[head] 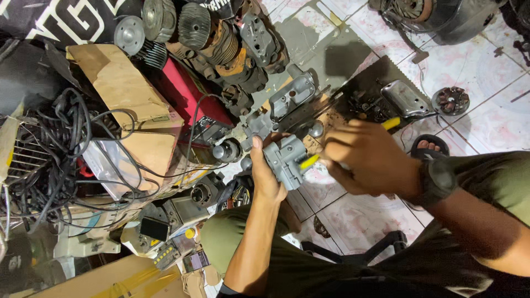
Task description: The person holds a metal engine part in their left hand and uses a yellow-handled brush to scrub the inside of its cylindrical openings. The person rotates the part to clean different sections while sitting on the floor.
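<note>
My left hand (264,175) grips a grey cast-metal engine part (286,160), about the size of a carburettor body, held up in the middle of the view. My right hand (367,157) is closed around a yellow-handled tool (391,123); its yellow tip (309,161) touches the side of the grey part. A dark watch (437,180) sits on my right wrist. My knee in olive cloth lies under the left forearm.
Beyond the hands lie more grey castings (292,96), finned cylinders (196,25), a red box (190,91), a dark tray with a chrome cover (406,98), cardboard (118,83) and a tangle of black cables (52,149). A sandalled foot (429,145) rests on the tiled floor.
</note>
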